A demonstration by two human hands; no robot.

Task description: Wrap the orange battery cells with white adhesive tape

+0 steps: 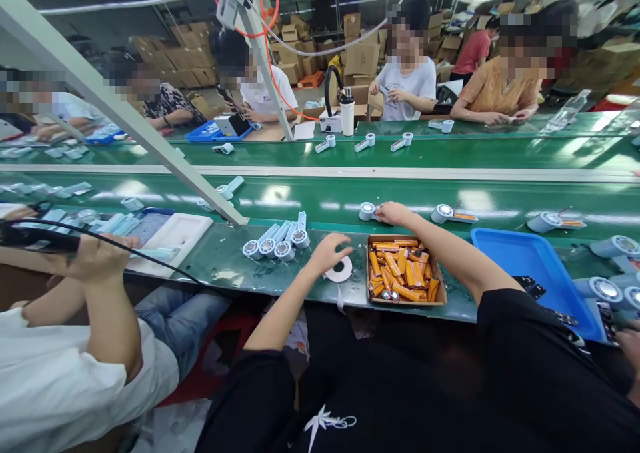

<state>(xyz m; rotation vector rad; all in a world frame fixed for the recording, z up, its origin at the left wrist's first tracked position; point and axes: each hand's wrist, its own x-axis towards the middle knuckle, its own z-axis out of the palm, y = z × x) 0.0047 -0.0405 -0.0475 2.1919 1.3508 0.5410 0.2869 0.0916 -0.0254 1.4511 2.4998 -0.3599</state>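
My right hand [396,214] reaches out to the green belt, its fingers closed on the handle of a light blue handheld fan [367,210]. The hand covers most of that handle. Above the bench, my left hand [329,253] is empty, fingers curved and apart, beside a roll of white tape [340,270]. Left of it, several light blue handheld fans [284,250] lie in a group with their round heads toward me. An open cardboard box [442,296] full of orange-wrapped batteries [400,266] sits below my right forearm.
On the belt to the right lie fans with orange batteries in their handles [465,218]. A blue tray [530,253] is at my right. A slanted metal post [150,126] crosses the left side. A co-worker's hands [97,256] are at left; other people sit across the belt.
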